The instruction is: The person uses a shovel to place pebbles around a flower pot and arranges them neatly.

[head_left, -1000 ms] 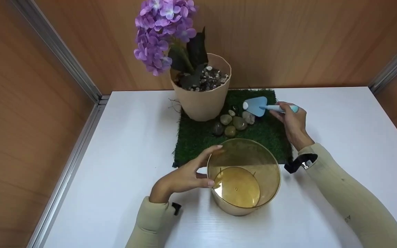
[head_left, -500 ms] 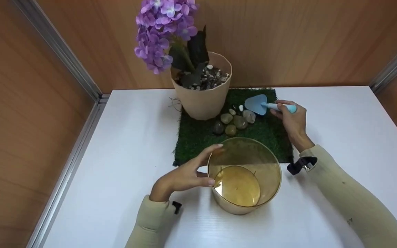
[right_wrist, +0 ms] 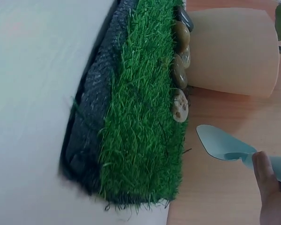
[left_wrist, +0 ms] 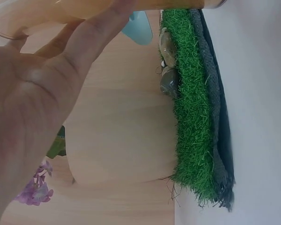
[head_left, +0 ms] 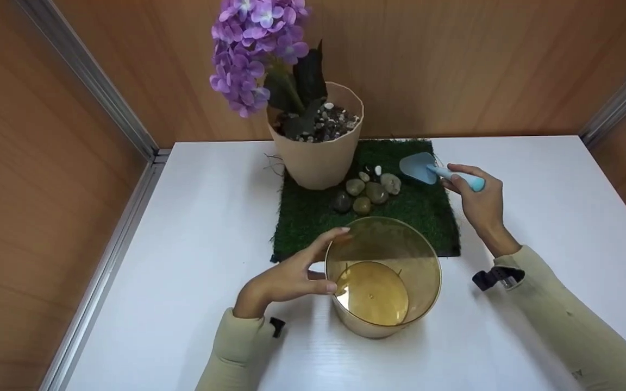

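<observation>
My right hand (head_left: 479,198) grips the pale blue handle of a small toy trowel (head_left: 419,167). The trowel's blade hangs over the right part of a green artificial grass mat (head_left: 421,217); in the right wrist view the blade (right_wrist: 222,142) carries nothing. Several smooth stones (head_left: 376,193) lie clustered on the mat, with a small white pebble (head_left: 378,170) at their back. With thumb and fingers spread around its left side, my left hand (head_left: 288,279) holds a see-through amber tub (head_left: 375,293) that stands on the table in front of the mat.
A beige pot (head_left: 318,163) with dark pebbly soil and a purple artificial flower (head_left: 248,60) stands on the mat's back left. Wooden panels (head_left: 454,70) rise behind and beside the white table (head_left: 210,217).
The white pebble was on the trowel's blade and now lies on the mat by the stones. My right hand and the trowel have moved right, away from them. The left hand has stayed put.
</observation>
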`<state>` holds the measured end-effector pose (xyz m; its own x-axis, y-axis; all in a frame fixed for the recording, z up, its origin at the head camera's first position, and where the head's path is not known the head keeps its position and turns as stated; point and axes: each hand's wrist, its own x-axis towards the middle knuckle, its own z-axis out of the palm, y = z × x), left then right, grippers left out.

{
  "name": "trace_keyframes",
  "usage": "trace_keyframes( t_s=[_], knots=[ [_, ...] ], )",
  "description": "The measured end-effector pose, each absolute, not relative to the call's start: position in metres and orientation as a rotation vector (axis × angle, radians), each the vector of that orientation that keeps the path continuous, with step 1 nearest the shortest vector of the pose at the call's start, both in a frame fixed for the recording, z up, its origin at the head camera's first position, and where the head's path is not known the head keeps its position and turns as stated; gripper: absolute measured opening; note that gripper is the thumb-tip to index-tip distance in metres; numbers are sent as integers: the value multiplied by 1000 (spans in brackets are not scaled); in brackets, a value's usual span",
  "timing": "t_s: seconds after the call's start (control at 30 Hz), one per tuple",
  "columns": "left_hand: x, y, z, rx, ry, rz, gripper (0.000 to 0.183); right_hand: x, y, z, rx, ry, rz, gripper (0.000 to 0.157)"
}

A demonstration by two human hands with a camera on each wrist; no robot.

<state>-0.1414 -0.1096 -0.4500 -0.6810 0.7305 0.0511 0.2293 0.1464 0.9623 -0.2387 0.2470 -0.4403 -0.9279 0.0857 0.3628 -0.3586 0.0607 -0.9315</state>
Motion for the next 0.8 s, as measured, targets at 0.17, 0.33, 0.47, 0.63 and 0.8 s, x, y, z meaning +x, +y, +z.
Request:
trace_keyframes(
  t_s=[0.17,0.33,0.47,0.63,0.8],
  knots=[
    [-142,-110,-450,919,1994,1563,85,-226,260,-438,350,-2086,1774,26],
    [-143,-110,-451,915,1996,1558,86,-214,271,-439,392,-2184,1512,27],
    [-142,-110,-451,912,2001,1559,86,-208,276,-439,416,-2215,1347,28],
    [-142,-109,-451,918,1988,1563,86,-206,286,-447,455,-2228,1209,28],
    [-141,-110,-449,904,1985,1554,87,-212,303,-465,492,-2257,1102,33]
  ],
)
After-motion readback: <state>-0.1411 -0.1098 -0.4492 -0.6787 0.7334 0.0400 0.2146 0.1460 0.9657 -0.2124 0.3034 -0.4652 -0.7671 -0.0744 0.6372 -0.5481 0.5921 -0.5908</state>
